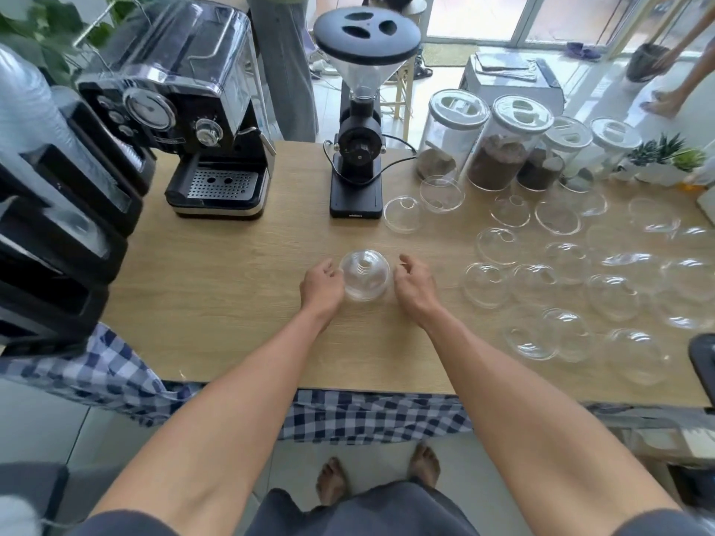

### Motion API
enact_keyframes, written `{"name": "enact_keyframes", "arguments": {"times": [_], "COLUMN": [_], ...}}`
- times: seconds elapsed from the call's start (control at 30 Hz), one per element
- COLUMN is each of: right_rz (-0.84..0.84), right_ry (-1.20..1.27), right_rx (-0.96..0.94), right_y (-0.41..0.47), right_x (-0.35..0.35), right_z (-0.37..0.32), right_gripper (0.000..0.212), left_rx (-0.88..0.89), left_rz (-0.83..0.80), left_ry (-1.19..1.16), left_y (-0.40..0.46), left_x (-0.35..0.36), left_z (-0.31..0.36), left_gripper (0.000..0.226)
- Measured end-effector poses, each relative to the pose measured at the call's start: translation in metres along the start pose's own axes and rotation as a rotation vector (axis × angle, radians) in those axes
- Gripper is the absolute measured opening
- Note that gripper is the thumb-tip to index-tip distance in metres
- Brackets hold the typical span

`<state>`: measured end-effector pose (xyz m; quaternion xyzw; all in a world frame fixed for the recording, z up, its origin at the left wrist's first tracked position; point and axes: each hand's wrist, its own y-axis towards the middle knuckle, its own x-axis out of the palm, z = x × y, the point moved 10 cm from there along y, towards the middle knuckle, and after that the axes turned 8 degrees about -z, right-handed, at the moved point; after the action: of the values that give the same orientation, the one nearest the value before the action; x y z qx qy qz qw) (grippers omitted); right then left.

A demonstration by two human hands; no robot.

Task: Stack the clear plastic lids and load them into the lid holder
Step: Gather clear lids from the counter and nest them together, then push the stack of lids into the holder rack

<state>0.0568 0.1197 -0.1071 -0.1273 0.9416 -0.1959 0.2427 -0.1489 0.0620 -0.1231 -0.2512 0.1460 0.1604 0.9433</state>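
A short stack of clear dome lids (365,275) stands on the wooden table (232,288), in front of me at the centre. My left hand (323,286) cups its left side, fingers curled against the plastic. To the right of the stack, my right hand (413,289) hovers with loosely curled fingers, a narrow gap away and holding nothing. Several loose clear lids (563,288) lie scattered over the right half of the table. The black tiered lid holder (65,241) stands at the table's left edge.
An espresso machine (185,110) and a black grinder (358,148) stand at the back. Glass jars (499,145) with white lids line the back right, beside a small plant (665,156). A checked cloth (367,415) hangs over the front edge. A person's leg (673,94) is at far right.
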Motion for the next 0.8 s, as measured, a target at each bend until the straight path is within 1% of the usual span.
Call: {"name": "enact_keyframes", "arguments": {"times": [0.07,0.1,0.13,0.17,0.2,0.23,0.27,0.3,0.43,0.53,0.63,0.73,0.8], "right_rz": [-0.012,-0.009,0.002,0.006,0.013,0.018,0.021,0.014,-0.048,-0.114,-0.206,-0.298,-0.352], "right_ry": [0.087,0.145,0.201,0.252,0.294,0.334,0.358,0.379,0.407,0.398,0.371,0.337,0.308], "right_rx": [0.035,0.054,0.066,0.067,0.061,0.042,0.033,0.018,-0.013,-0.064,-0.115,-0.164,-0.203], "right_y": [0.0,0.001,0.0,-0.001,-0.005,-0.008,-0.01,-0.012,-0.018,-0.019,-0.027,-0.038,-0.046], "right_x": [0.008,0.011,0.013,0.014,0.014,0.014,0.013,0.013,0.02,0.031,0.057,0.087,0.109], "right_z": [0.005,0.01,0.014,0.016,0.016,0.015,0.015,0.013,0.0,-0.023,-0.049,-0.075,-0.094], "right_gripper": [0.038,0.035,0.037,0.039,0.034,0.026,0.023,0.025,0.034,0.027,0.028,0.027,0.026], "left_rx": [-0.033,-0.042,-0.058,-0.077,-0.094,-0.114,-0.121,-0.132,-0.128,-0.099,-0.091,-0.085,-0.067], "left_rz": [-0.004,-0.005,-0.012,-0.025,-0.038,-0.048,-0.053,-0.047,-0.036,-0.019,0.052,0.128,0.194], "left_ry": [-0.048,-0.083,-0.122,-0.173,-0.23,-0.286,-0.338,-0.375,-0.481,-0.529,-0.562,-0.556,-0.558], "left_y": [0.002,0.004,0.005,0.004,0.004,0.005,0.003,0.001,-0.017,-0.03,-0.05,-0.068,-0.083], "left_x": [0.002,0.003,0.005,0.006,0.006,0.007,0.008,0.006,-0.007,-0.032,-0.068,-0.105,-0.133], "left_z": [-0.005,-0.007,-0.011,-0.013,-0.017,-0.021,-0.022,-0.023,-0.019,-0.012,-0.016,-0.022,-0.025], "left_gripper": [0.02,0.021,0.024,0.022,0.017,0.019,0.026,0.029,0.027,0.022,0.015,0.022,0.013]}}
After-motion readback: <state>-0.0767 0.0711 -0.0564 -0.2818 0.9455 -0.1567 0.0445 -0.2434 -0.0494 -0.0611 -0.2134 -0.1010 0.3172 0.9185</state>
